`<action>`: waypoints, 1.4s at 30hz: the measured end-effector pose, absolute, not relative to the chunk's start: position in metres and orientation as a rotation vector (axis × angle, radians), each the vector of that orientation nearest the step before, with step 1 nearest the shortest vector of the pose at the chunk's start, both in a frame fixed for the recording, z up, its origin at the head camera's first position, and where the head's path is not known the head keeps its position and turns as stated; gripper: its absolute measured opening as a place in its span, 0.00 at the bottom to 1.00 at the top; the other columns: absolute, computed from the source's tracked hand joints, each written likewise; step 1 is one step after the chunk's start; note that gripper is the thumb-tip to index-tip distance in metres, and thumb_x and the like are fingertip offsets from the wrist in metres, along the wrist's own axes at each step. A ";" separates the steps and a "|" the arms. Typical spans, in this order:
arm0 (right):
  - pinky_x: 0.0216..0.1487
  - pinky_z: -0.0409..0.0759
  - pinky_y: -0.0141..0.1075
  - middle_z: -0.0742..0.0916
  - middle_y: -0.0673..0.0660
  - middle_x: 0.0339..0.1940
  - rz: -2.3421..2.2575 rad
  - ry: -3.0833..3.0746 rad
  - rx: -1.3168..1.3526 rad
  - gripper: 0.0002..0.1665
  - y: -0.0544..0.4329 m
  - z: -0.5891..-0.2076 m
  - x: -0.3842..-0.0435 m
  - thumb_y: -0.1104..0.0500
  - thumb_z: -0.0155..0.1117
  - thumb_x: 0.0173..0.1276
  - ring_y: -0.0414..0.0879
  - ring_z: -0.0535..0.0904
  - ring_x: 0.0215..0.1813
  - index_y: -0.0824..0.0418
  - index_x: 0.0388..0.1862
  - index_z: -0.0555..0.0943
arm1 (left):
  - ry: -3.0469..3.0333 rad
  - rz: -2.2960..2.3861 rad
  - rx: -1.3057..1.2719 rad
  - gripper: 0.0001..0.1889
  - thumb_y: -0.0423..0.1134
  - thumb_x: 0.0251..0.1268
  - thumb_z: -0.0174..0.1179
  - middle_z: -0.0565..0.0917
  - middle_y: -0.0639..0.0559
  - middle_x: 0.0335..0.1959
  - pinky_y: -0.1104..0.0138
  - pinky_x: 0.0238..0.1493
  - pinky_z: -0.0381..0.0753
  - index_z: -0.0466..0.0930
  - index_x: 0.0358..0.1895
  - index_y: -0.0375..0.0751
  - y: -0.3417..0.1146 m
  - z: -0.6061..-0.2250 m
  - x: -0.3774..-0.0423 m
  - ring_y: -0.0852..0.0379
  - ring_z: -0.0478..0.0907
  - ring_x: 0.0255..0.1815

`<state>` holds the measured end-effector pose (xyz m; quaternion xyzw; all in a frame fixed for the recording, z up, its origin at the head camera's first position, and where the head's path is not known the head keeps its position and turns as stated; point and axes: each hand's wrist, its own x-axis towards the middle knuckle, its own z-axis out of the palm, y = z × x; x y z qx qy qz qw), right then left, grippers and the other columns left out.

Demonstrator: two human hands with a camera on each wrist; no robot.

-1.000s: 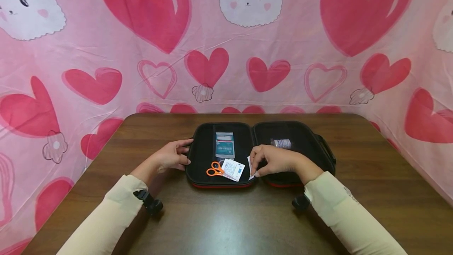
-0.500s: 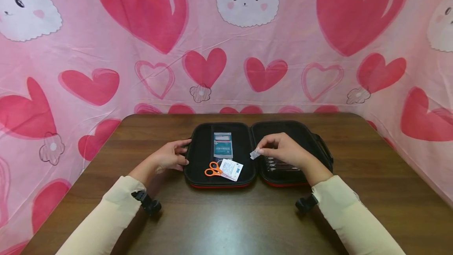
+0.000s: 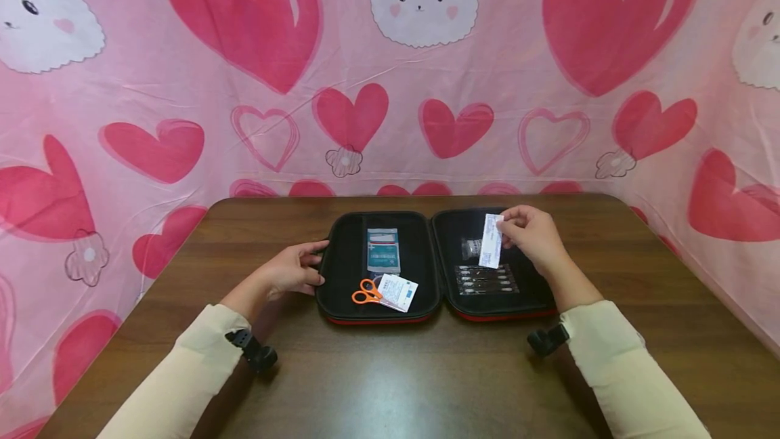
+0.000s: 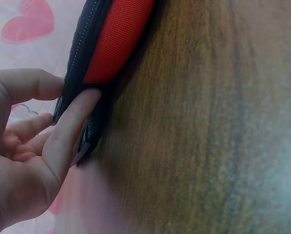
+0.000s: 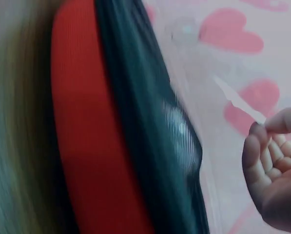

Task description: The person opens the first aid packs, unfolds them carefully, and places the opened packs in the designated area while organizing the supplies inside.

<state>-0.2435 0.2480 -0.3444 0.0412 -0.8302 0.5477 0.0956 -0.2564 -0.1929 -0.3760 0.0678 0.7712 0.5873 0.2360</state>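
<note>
An open black zip case (image 3: 344,263) with red sides lies flat on the table. At its left edge, my left hand (image 3: 292,269) holds the rim; in the left wrist view its thumb (image 4: 89,100) and index finger meet the black edge. Above the right half, my right hand (image 3: 536,236) pinches a narrow white printed packet (image 3: 491,242) by its upper end. The packet hangs tilted, partly covering a clear-wrapped roll (image 3: 470,249). In the right wrist view the packet (image 5: 240,103) appears edge-on between thumb and fingertips.
The left half holds a teal packet (image 3: 384,259), orange-handled scissors (image 3: 364,292) and a white sachet (image 3: 399,292) over the blades. Cotton swabs (image 3: 484,280) in a clear bag lie in the right half. A pink heart-print cloth (image 3: 402,148) hangs behind the wooden table (image 3: 390,378).
My right hand has lifted the white packet from the left half near the hinge and carried it right, over the right half. The swabs have come into view. My left hand stays at the edge.
</note>
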 end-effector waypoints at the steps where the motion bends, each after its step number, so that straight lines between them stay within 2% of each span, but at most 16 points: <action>1: 0.28 0.82 0.34 0.83 0.59 0.28 1.565 -2.483 0.084 0.13 0.255 -0.346 -0.244 0.67 0.59 0.69 0.43 0.77 0.25 0.78 0.45 0.74 | 2.115 1.612 0.187 0.43 0.16 0.57 0.57 0.68 0.27 0.65 0.50 0.44 0.83 0.51 0.77 0.37 -0.193 -0.376 -0.256 0.47 0.79 0.46; 6: 0.26 0.79 0.34 0.83 0.66 0.32 1.296 -2.631 -0.038 0.14 0.282 -0.353 -0.247 0.65 0.58 0.70 0.46 0.76 0.26 0.78 0.46 0.76 | 2.118 1.616 0.181 0.43 0.16 0.57 0.57 0.67 0.27 0.65 0.50 0.44 0.83 0.52 0.76 0.37 -0.194 -0.376 -0.256 0.47 0.79 0.46; 11: 0.24 0.77 0.35 0.83 0.68 0.33 1.023 -2.758 -0.019 0.13 0.296 -0.355 -0.249 0.65 0.59 0.68 0.50 0.77 0.27 0.76 0.43 0.78 | 2.123 1.612 0.175 0.43 0.17 0.56 0.58 0.66 0.26 0.65 0.50 0.44 0.83 0.52 0.76 0.37 -0.194 -0.375 -0.256 0.47 0.79 0.46; 14: 0.21 0.76 0.36 0.85 0.63 0.29 0.986 -2.859 0.085 0.11 0.298 -0.356 -0.252 0.66 0.61 0.67 0.47 0.78 0.24 0.76 0.40 0.80 | 2.122 1.610 0.165 0.43 0.17 0.56 0.58 0.65 0.26 0.66 0.50 0.44 0.83 0.53 0.76 0.37 -0.194 -0.374 -0.256 0.47 0.79 0.46; 19: 0.19 0.75 0.35 0.83 0.53 0.21 1.187 -3.022 0.231 0.09 0.294 -0.360 -0.255 0.67 0.62 0.66 0.42 0.76 0.21 0.75 0.38 0.81 | 2.115 1.613 0.164 0.43 0.17 0.57 0.58 0.66 0.27 0.65 0.50 0.45 0.83 0.52 0.76 0.38 -0.194 -0.374 -0.256 0.47 0.79 0.45; 26: 0.23 0.79 0.35 0.80 0.52 0.18 1.299 -3.149 0.210 0.05 0.291 -0.364 -0.253 0.71 0.60 0.64 0.42 0.76 0.21 0.73 0.35 0.82 | 2.111 1.610 0.172 0.43 0.17 0.57 0.58 0.66 0.27 0.65 0.49 0.45 0.82 0.52 0.77 0.38 -0.194 -0.376 -0.257 0.47 0.79 0.45; 30: 0.27 0.82 0.36 0.80 0.52 0.20 1.456 -3.157 0.202 0.05 0.293 -0.363 -0.250 0.72 0.59 0.66 0.43 0.78 0.24 0.76 0.35 0.80 | 2.110 1.612 0.176 0.43 0.17 0.57 0.58 0.66 0.27 0.65 0.49 0.45 0.82 0.52 0.77 0.38 -0.195 -0.376 -0.257 0.47 0.78 0.46; 36: 0.33 0.84 0.38 0.83 0.56 0.28 1.818 -3.123 0.125 0.10 0.296 -0.362 -0.245 0.70 0.53 0.70 0.46 0.79 0.30 0.77 0.42 0.78 | 2.105 1.610 0.178 0.43 0.17 0.57 0.58 0.66 0.27 0.65 0.50 0.46 0.82 0.52 0.77 0.38 -0.195 -0.375 -0.257 0.47 0.78 0.46; 42: 0.41 0.84 0.41 0.87 0.63 0.37 1.951 -3.084 0.142 0.17 0.298 -0.360 -0.242 0.66 0.47 0.74 0.51 0.82 0.36 0.79 0.51 0.74 | 2.111 1.603 0.174 0.43 0.17 0.57 0.58 0.65 0.27 0.65 0.50 0.46 0.82 0.52 0.77 0.38 -0.194 -0.374 -0.257 0.46 0.78 0.45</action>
